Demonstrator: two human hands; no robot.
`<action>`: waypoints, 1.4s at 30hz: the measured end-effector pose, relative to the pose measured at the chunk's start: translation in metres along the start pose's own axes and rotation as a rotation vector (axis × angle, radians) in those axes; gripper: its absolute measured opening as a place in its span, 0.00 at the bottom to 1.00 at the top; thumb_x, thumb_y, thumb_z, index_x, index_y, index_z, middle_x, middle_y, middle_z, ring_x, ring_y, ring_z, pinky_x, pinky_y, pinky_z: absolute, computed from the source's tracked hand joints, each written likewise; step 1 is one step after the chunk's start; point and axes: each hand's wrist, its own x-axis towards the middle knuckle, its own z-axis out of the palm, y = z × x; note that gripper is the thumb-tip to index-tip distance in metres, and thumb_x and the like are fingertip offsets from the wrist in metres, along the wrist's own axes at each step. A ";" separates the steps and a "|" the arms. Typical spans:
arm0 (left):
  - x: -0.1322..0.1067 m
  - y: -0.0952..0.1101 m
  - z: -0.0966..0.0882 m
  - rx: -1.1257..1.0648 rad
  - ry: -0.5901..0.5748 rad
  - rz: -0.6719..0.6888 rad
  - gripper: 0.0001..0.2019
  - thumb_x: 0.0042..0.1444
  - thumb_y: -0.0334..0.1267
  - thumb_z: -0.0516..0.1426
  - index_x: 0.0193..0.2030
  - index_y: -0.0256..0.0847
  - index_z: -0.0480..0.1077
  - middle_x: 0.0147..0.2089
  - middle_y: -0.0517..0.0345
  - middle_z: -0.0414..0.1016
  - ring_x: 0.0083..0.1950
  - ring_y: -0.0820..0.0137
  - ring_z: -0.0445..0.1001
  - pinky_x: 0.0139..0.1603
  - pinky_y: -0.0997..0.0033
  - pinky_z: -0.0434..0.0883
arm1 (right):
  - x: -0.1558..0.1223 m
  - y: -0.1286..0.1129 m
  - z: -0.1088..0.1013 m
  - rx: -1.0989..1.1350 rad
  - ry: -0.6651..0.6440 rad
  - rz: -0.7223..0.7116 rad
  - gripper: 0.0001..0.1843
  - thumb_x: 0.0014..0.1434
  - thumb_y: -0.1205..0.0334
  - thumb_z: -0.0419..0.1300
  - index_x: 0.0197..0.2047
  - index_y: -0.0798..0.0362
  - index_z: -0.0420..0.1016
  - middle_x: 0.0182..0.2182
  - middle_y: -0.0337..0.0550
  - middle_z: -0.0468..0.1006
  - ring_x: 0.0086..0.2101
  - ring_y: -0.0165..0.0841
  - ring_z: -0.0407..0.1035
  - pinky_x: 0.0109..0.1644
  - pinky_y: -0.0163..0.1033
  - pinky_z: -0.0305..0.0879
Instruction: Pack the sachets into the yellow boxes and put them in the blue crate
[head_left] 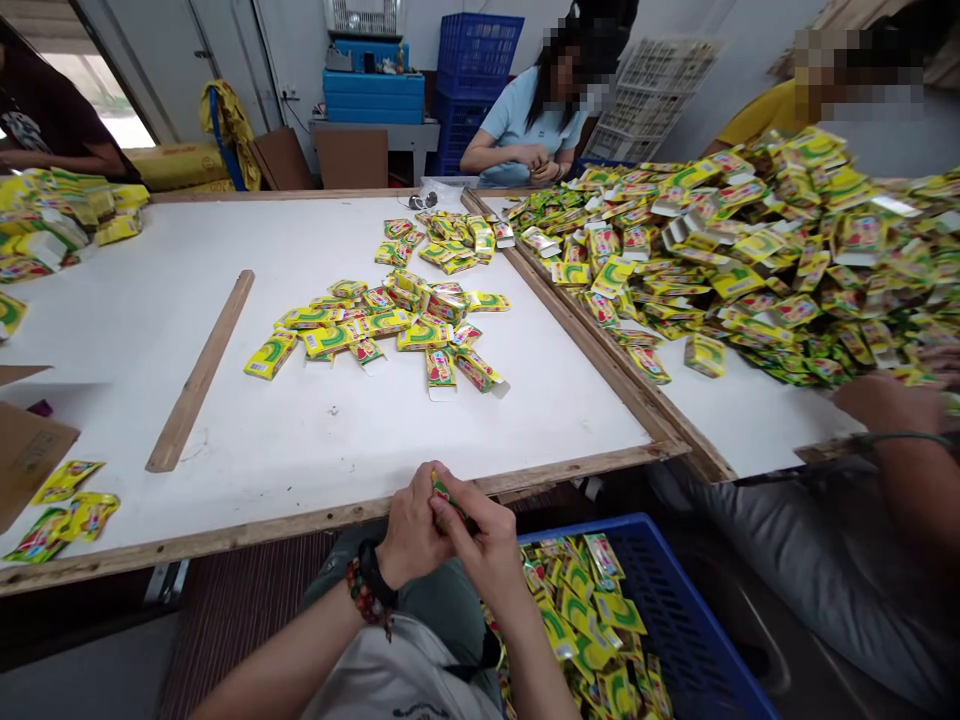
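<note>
Small yellow-and-green printed carton (450,503) is pinched between both hands, just inside the near wooden edge of the white work table (225,530). The left hand (411,530) curls closed around one side, and the right hand (484,540) presses the other, so both are narrow and holding it. Both forearms rise from the bottom of the view, wrists bent inward. A black wristband (377,573) and a red bead bracelet (365,592) circle the left wrist. Below the right forearm, a blue plastic crate (675,600) holds a pile of similar cartons (577,620). Loose cartons (382,320) lie mid-table, beside a wooden strip (199,370). A co-worker's hand (889,400) rests near a larger heap (750,250).
</note>
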 end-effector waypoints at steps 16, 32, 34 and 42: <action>0.221 -0.052 -0.027 0.724 -0.439 0.597 0.15 0.56 0.25 0.52 0.47 0.44 0.71 0.65 0.48 0.62 0.62 0.55 0.61 0.56 0.51 0.62 | -0.045 0.000 -0.087 -0.444 0.007 0.331 0.24 0.58 0.48 0.56 0.51 0.54 0.79 0.40 0.53 0.83 0.35 0.42 0.79 0.33 0.38 0.75; 0.013 0.009 -0.025 -0.120 0.045 0.256 0.26 0.47 0.36 0.57 0.54 0.40 0.57 0.46 0.50 0.71 0.45 0.61 0.72 0.45 0.61 0.73 | 0.008 -0.025 -0.008 0.354 0.170 0.396 0.18 0.54 0.55 0.62 0.46 0.52 0.81 0.42 0.43 0.83 0.42 0.42 0.76 0.47 0.43 0.72; 0.004 0.003 -0.013 -0.117 0.121 0.227 0.26 0.48 0.37 0.58 0.55 0.40 0.57 0.46 0.50 0.72 0.44 0.61 0.74 0.44 0.61 0.74 | 0.010 -0.022 -0.005 0.363 0.149 0.446 0.17 0.51 0.57 0.64 0.44 0.53 0.82 0.40 0.44 0.84 0.41 0.41 0.76 0.46 0.43 0.72; 0.001 -0.013 0.004 -0.182 0.189 0.323 0.37 0.51 0.40 0.60 0.63 0.42 0.46 0.62 0.39 0.65 0.59 0.58 0.70 0.54 0.54 0.72 | 0.005 -0.004 0.005 0.468 0.130 0.394 0.14 0.52 0.58 0.63 0.41 0.52 0.83 0.37 0.43 0.82 0.38 0.38 0.74 0.44 0.41 0.70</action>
